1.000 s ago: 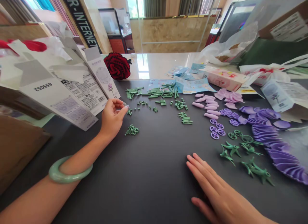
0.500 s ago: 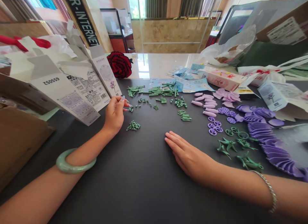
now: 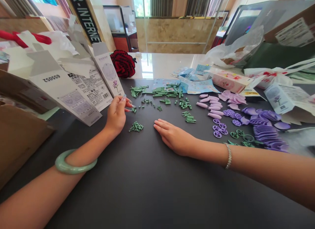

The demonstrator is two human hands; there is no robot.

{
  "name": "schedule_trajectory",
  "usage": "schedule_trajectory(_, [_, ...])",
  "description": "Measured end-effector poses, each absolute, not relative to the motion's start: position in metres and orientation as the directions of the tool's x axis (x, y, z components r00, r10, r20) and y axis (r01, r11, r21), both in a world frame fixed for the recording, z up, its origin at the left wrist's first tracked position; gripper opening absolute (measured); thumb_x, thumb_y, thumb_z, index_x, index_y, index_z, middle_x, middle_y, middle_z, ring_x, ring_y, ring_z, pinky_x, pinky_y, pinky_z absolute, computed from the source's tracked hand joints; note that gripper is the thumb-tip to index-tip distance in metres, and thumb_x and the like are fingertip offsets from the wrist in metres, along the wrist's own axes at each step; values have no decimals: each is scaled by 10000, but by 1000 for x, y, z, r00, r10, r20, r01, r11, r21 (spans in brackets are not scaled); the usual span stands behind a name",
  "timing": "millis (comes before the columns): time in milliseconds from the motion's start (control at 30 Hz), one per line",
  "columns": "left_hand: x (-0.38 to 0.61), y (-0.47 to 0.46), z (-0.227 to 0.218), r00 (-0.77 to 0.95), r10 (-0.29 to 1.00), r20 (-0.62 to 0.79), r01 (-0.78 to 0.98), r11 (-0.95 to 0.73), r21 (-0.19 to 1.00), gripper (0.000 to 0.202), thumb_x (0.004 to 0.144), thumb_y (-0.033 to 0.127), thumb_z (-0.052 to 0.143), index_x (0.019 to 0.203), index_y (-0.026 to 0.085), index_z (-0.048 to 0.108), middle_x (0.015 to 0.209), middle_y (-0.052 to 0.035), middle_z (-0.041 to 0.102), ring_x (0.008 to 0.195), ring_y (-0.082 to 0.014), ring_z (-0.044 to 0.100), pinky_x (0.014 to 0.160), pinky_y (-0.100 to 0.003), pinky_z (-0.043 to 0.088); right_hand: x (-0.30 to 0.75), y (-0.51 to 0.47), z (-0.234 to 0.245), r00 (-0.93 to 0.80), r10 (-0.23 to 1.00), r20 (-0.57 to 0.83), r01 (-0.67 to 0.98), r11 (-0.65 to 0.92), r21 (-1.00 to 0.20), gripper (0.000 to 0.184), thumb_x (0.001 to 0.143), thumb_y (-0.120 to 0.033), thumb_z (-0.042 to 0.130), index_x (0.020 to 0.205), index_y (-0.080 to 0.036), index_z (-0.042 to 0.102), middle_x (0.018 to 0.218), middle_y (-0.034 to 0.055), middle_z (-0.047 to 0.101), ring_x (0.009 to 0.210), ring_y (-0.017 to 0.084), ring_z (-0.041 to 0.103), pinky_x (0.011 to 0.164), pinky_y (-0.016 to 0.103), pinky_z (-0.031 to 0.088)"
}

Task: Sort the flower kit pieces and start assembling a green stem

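My left hand (image 3: 116, 113) is at the left of the dark table, thumb raised and long-nailed fingers apart. Its fingertips reach small green plastic pieces (image 3: 133, 110), and I see nothing held. Just below lies a heap of tiny green connectors (image 3: 136, 126). My right hand (image 3: 176, 136) rests flat near the table's middle, fingers stretched out, with nothing in it. Beyond it are short green rods (image 3: 189, 118) and a small cluster of green rings (image 3: 159, 108). Small green cylinders (image 3: 147, 101) lie scattered between the hands, farther back.
Printed white boxes (image 3: 81, 84) stand open at the left. Green stems (image 3: 163, 92) lie at the back by a blue sheet (image 3: 200, 87). At right are pink pieces (image 3: 214, 107), purple wheels (image 3: 217, 134), purple petals (image 3: 268, 134) and another opened box (image 3: 280, 99).
My right hand has slid left and slightly away from me, and its forearm now covers some green parts and purple petals. My left hand stays by the same small green pieces.
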State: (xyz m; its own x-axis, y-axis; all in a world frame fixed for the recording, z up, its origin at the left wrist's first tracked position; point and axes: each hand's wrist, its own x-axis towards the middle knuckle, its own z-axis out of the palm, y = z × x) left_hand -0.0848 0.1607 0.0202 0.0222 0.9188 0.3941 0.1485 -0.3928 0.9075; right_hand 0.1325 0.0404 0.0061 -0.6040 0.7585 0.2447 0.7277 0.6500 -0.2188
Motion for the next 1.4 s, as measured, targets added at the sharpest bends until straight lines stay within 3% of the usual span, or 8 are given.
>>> schedule_trajectory(267, [-83,155,25,33,950,309,128,-311,942,173,970,151,475,810,174,538,740,-6,596,731,-126,592,624,-210,477,147,63,9,-706,676,212,632,736,-243,488,989,-130,353,1404,62,522,1477,272,507,1417,314,444,1172,480,393])
schedule_trajectory(533, [-84,157,24,22,948,317,158,-316,936,185,961,194,491,781,201,532,751,-10,615,742,-140,632,624,-223,483,171,88,12,-802,556,219,494,823,-280,451,1030,-193,368,1424,-69,548,1479,180,545,1417,228,453,1185,422,379])
schedule_trajectory(700, [-85,159,23,30,942,334,167,-335,927,169,934,234,527,766,224,535,749,-21,628,742,-168,646,624,-242,503,175,104,13,-835,497,237,436,859,-269,455,1028,-191,353,1392,-27,572,1433,197,586,1388,243,493,1170,409,401])
schedule_trajectory(867, [-85,160,23,27,942,336,173,-335,926,155,921,252,525,770,226,545,752,-27,627,745,-180,648,619,-261,507,167,111,9,-786,560,263,499,825,-264,431,1014,-177,383,1386,-107,589,1451,167,578,1364,230,521,1145,434,433])
schedule_trajectory(1133, [-85,159,23,50,941,334,175,-338,925,141,912,277,511,784,223,536,754,-32,618,756,-176,650,631,-255,510,153,115,9,-741,606,290,532,793,-297,400,999,-185,408,1315,-105,639,1411,177,609,1305,248,578,1112,455,464])
schedule_trajectory(1267, [-86,159,23,46,934,354,184,-356,916,137,902,298,523,788,223,538,742,-28,621,750,-179,650,620,-253,516,150,116,19,-709,648,278,520,747,-414,383,1030,-239,386,1245,-99,671,1355,165,652,1266,246,604,1091,431,468])
schedule_trajectory(1400, [-86,158,23,47,935,351,190,-354,916,134,904,291,521,788,226,542,739,-28,627,735,-176,652,614,-253,518,148,119,37,-609,759,232,555,616,-559,376,1046,-268,365,1184,-131,687,1099,85,761,1019,204,708,927,366,539])
